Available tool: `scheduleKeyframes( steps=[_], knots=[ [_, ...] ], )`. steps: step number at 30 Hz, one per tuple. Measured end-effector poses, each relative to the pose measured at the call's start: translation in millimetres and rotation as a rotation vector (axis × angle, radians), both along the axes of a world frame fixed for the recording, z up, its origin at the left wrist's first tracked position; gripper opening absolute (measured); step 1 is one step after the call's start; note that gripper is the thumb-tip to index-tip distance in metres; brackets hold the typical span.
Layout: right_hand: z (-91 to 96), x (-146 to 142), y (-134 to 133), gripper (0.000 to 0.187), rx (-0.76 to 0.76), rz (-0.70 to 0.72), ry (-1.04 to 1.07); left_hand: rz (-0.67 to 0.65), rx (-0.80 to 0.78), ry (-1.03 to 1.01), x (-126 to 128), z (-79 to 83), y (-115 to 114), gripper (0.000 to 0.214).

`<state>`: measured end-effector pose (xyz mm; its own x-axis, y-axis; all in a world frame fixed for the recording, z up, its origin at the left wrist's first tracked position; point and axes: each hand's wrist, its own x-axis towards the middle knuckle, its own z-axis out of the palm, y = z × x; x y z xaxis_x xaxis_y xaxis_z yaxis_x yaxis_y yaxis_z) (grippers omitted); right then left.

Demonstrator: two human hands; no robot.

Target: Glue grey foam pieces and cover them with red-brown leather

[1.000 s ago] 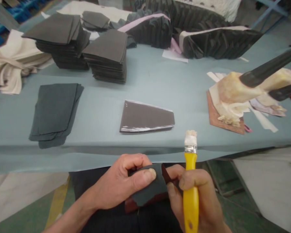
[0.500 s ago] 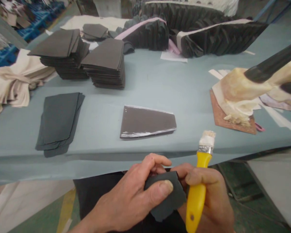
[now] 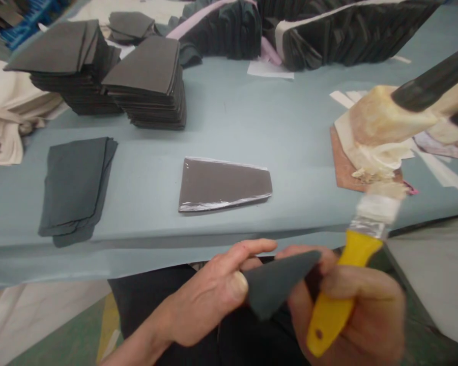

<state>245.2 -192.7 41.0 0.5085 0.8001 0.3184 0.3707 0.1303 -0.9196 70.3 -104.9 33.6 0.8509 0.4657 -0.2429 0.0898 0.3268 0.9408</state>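
Observation:
My left hand [image 3: 209, 295] pinches a dark grey fabric piece [image 3: 275, 284] between thumb and fingers, below the table's front edge. My right hand [image 3: 351, 320] is closed round the yellow handle of a glue brush [image 3: 351, 274], whose pale bristles point up to the right, and its fingers also touch the fabric piece. On the blue-grey table [image 3: 229, 127] lies a brown trapezoid piece [image 3: 223, 184] with shiny glue along its edges, just beyond both hands.
A flat pile of dark grey pieces [image 3: 74, 188] lies at the left. Two tall stacks of grey pieces [image 3: 145, 86] stand behind. A glue-caked block with dark handles [image 3: 381, 127] sits at the right on a brown sheet. Pleated black material [image 3: 328, 30] lines the back.
The fabric piece has been lifted and turned edge-on between my hands. The brush has tilted to the right and moved closer to the glue block.

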Motion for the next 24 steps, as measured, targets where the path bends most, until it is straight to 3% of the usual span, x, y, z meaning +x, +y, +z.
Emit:
scheduleKeyframes(
  steps=[3, 6, 8, 11, 16, 24],
  knots=[
    [5.5, 10, 7, 0.036, 0.058, -0.369, -0.1, 0.055, -0.227, -0.215, 4, -29.5, -3, 0.098],
    [5.0, 22, 17, 0.035, 0.024, -0.5, 0.046, 0.024, -0.39, -0.294, 14, -51.8, -13, 0.095],
    [0.6, 28, 22, 0.038, 0.028, -0.533, 0.177, 0.041, -0.509, -0.264, 22, -58.1, -22, 0.093],
    [-6.8, 31, 26, 0.04, 0.051, -0.578, 0.211, 0.091, -0.636, -0.201, 31, -58.5, -35, 0.086],
    [-9.3, 32, 33, 0.035, 0.145, -0.596, 0.215, 0.164, -0.645, -0.156, 31, -56.1, -47, 0.069],
    [-20.7, 31, 40, 0.032, 0.247, -0.614, 0.299, 0.346, -0.458, -0.168, 27, -36.1, -47, 0.047]
  ],
)
